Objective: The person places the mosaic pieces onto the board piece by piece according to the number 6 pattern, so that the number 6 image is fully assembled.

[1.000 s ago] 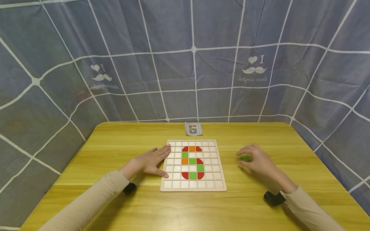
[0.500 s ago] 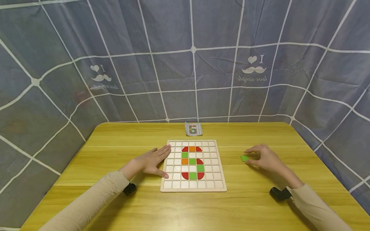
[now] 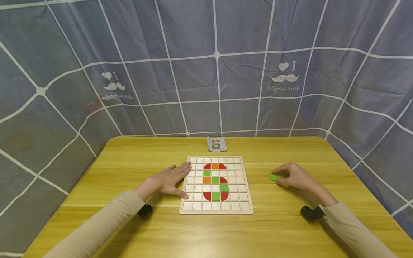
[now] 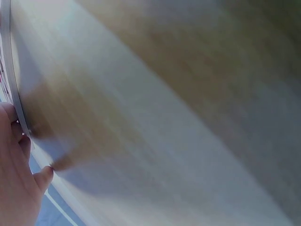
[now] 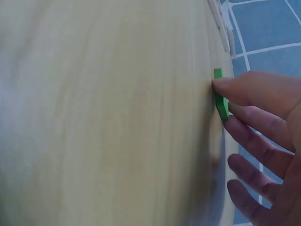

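Observation:
In the head view a pale wooden grid board [image 3: 239, 206] lies flat, with red, orange and green tiles set in its squares as an S-like figure. My left hand [image 3: 171, 180] rests spread along the board's left edge, its fingertips and thumb on the rim; the left wrist view also has these fingers [image 4: 21, 141] at the edge. To the right of the board, my right hand [image 3: 295, 175] pinches a square green tile [image 3: 273, 177] low at the tabletop. From the right wrist, the tile [image 5: 219, 101] appears edge-on between thumb and fingers, the other fingers loosely bent.
A small printed card [image 3: 216, 143] showing a similar coloured figure lies behind the board. The yellow wood-grain table [image 3: 155, 236] reaches back to a grey-blue curtain [image 3: 193, 79] with white lines. Dark wrist-worn devices [image 3: 311, 213] sit beneath both forearms.
My right hand, which covered the green tile a second ago, has shifted right and uncovered it. Thumb and fingers have since closed on the tile. My left hand stays put.

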A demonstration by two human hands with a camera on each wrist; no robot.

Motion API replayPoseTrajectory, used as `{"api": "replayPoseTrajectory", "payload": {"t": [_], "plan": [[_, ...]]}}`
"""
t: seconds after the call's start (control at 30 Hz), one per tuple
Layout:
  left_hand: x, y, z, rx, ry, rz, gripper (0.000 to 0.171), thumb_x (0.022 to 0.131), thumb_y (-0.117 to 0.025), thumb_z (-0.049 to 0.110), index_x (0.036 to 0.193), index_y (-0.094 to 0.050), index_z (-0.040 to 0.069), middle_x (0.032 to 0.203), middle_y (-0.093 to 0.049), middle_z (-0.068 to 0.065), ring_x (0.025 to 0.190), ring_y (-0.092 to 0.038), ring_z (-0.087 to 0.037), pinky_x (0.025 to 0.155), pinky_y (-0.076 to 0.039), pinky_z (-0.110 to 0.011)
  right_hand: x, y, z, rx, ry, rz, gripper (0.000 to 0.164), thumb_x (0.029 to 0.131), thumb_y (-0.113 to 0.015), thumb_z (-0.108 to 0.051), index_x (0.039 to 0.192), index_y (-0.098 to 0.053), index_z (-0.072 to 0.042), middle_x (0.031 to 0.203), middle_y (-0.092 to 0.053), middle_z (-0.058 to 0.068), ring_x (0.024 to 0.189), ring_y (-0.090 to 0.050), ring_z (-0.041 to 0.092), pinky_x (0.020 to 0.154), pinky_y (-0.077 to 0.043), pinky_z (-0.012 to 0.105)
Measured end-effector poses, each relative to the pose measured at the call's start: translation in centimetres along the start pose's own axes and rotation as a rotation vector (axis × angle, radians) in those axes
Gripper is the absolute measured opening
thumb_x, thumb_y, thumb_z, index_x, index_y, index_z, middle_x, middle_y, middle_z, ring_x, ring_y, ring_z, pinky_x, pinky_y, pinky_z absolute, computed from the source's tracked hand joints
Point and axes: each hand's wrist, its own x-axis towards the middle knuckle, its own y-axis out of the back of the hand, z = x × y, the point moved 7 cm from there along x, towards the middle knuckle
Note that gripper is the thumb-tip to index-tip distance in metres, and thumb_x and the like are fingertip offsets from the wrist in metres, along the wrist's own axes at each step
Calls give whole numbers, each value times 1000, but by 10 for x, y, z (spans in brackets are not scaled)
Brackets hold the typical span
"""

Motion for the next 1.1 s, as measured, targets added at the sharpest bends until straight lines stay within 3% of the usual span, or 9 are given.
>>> {"api": "replayPoseTrajectory", "payload": {"t": [0.13,0.3,0.73,1.1], "plan": [[0,0,0,4,1,1,112,79,-54,75,155,-6,7,163,0,-10,151,-4,-25,121,-13,-51,1,1,1,20,0,-2,30,79,-79,-18,102,-74,-1,100,-73,12,86,-66,16,71,-53,23],[0,1,0,-5,-3,3,112,80,-54,74,155,-7,6,163,0,-11,151,-4,-26,121,-13,-52,1,3,0,6,-7,2,28,78,-79,-17,100,-74,-1,97,-74,11,83,-65,13,69,-52,23],[0,1,0,-2,-7,7,111,80,-55,73,155,-7,6,163,0,-12,151,-5,-27,121,-13,-52,5,-1,4,-28,-52,30,27,76,-79,-19,96,-74,-3,94,-74,8,84,-67,17,72,-54,27],[0,-1,-1,12,-10,-1,112,80,-53,74,155,-6,5,163,0,-12,151,-4,-27,121,-13,-51,7,-6,-22,-87,-9,88,25,73,-79,-19,93,-76,-5,90,-75,5,87,-65,24,76,-54,37]]}}
